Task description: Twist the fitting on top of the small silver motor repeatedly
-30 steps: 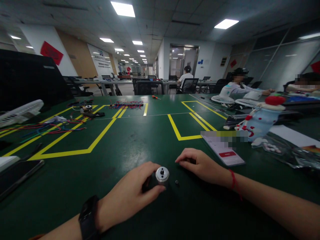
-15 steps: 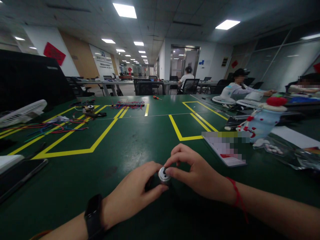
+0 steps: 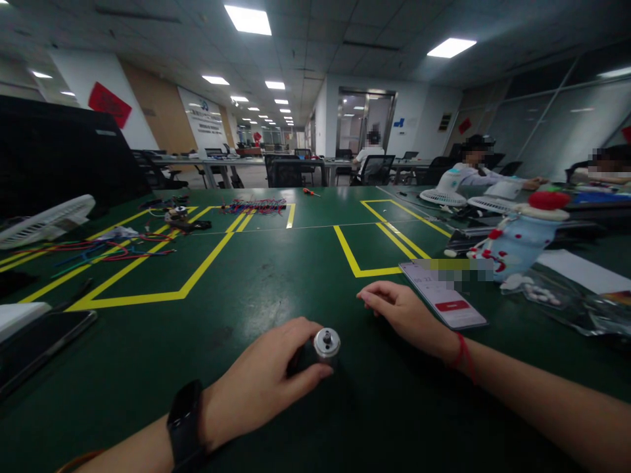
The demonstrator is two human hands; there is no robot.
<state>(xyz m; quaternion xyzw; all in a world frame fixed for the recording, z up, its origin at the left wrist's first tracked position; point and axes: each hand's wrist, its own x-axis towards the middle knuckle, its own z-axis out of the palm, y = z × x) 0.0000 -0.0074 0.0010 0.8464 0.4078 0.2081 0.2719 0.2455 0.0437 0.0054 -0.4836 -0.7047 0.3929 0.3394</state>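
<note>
A small silver cylindrical motor (image 3: 327, 342) stands upright on the green table, a short shaft and small holes showing on its top. My left hand (image 3: 276, 368) grips it from the left, thumb at the near side and fingers curled behind. Apart from the motor, to its upper right, my right hand (image 3: 401, 315) hovers low over the table. Its thumb and fingers are drawn together, and whatever they may hold is hidden.
A phone with a lit screen (image 3: 446, 295) lies beyond my right hand, before a blue snowman-like figure (image 3: 525, 243). Loose wires (image 3: 118, 249) and a dark phone (image 3: 46, 341) are at left. A screwdriver (image 3: 309, 192) lies far back. People sit beyond the table.
My right hand has left the motor's top and moved right, toward the lit phone. The motor's shaft is now uncovered. My left hand keeps its grip.
</note>
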